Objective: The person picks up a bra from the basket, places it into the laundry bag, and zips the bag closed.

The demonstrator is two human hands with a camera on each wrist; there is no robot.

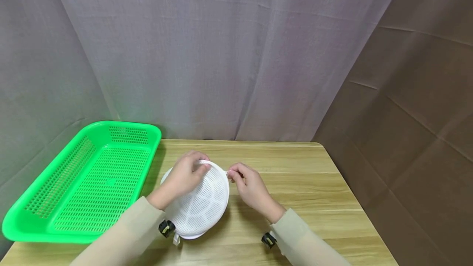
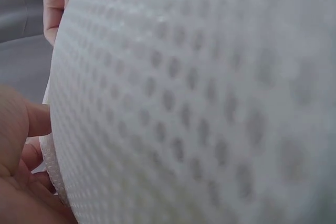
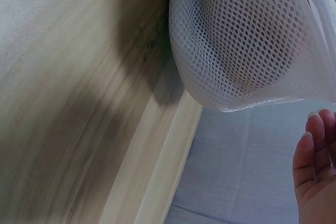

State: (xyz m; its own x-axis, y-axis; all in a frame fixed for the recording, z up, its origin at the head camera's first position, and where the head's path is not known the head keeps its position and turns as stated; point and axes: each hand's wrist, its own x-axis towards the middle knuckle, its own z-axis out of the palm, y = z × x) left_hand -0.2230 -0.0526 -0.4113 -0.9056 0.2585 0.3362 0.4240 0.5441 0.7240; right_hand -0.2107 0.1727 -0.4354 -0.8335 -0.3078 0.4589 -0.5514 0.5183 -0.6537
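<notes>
A round white mesh laundry bag (image 1: 206, 206) is held tilted just over the table, its edges trimmed in white. My left hand (image 1: 182, 179) grips its far rim, thumb on the near mesh and fingers behind, partly hidden. At the bag's right edge, my right hand (image 1: 252, 184) pinches a small white tab between thumb and curled forefinger. The mesh (image 2: 168, 98) fills most of the left wrist view. From the right wrist, the bag's bulging mesh side (image 3: 247, 35) shows above the wood, with right-hand fingers (image 3: 304, 163) at the image's edge.
A large green plastic basket (image 1: 145, 175) with slotted walls stands left of the bag. The wooden table (image 1: 310, 200) reaches back to a grey curtain (image 1: 221, 60), and a brown cloth (image 1: 414, 106) borders its right side. A white loop (image 1: 176, 239) hangs from the bag's lower edge.
</notes>
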